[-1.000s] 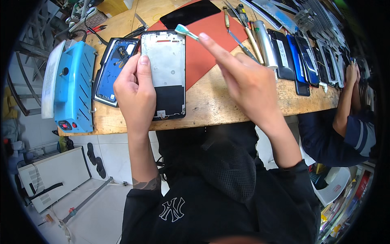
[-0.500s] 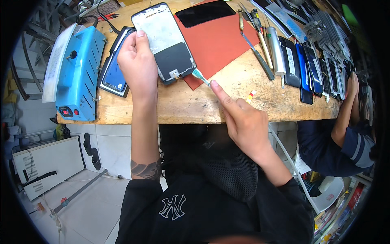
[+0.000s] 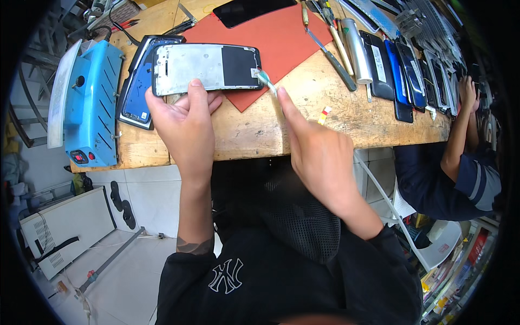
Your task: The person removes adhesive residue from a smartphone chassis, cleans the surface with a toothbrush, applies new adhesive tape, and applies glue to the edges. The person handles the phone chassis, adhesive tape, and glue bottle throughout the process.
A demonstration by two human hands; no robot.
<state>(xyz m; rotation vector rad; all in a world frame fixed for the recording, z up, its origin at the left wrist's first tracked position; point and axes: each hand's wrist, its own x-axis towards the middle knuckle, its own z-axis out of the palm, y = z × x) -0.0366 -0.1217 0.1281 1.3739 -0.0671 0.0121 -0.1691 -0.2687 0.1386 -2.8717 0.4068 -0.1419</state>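
My left hand (image 3: 189, 124) grips a phone frame (image 3: 192, 67), turned sideways, with a silver-white plate and a black panel at its right end; my thumb is on its lower edge. My right hand (image 3: 317, 151) is closed on a small teal-tipped brush (image 3: 265, 79), index finger stretched along it, and the tip touches the frame's right end. Behind the frame lies a red mat (image 3: 287, 57) with a black phone screen (image 3: 252, 11) at its far edge. A blue phone housing (image 3: 138, 97) in a dark surround lies left of my left hand.
The wooden bench (image 3: 244, 141) carries a light-blue machine (image 3: 92, 108) at left, hand tools (image 3: 338, 67), a silver cylinder (image 3: 357, 51) and several phones (image 3: 406, 81) at right. A co-worker's arm (image 3: 457, 135) is at far right. A white panel (image 3: 65, 233) stands below left.
The phone frame has gone from upright to tilted to lying sideways in my left hand. My right hand moved down with the brush from the frame's top corner, then a little up to its right end.
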